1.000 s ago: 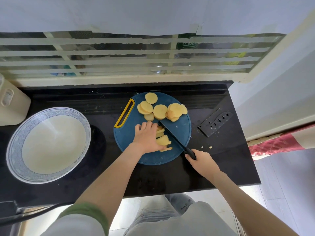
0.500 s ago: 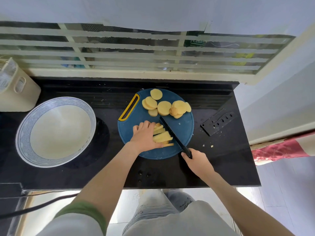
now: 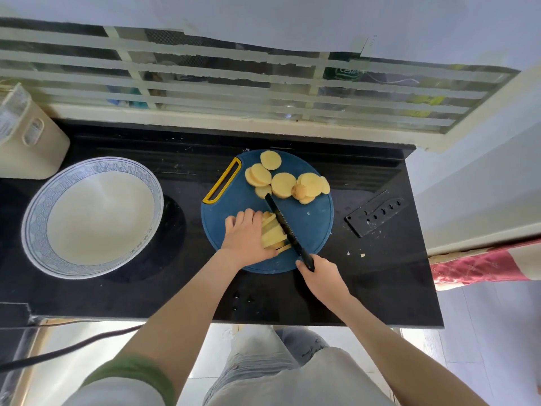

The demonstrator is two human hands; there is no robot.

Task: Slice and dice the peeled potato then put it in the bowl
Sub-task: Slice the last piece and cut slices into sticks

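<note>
A black stone counter (image 3: 380, 288) carries a wide white bowl with a blue patterned rim (image 3: 35, 230), which holds no potato, well left of a round dark-blue cutting board with a yellow handle slot (image 3: 310, 230). The left hand (image 3: 246, 238) lies on the board with fingers laid flat, pressing a stack of pale yellow potato slices (image 3: 272, 234). The right hand (image 3: 320, 275) grips the handle of a black-bladed knife (image 3: 285, 227), its blade down against the stack's right side. The band of potato between fingers and blade looks narrower than half a second ago. Uncut yellow potato rounds (image 3: 283, 184) stay clustered at the board's far edge.
</note>
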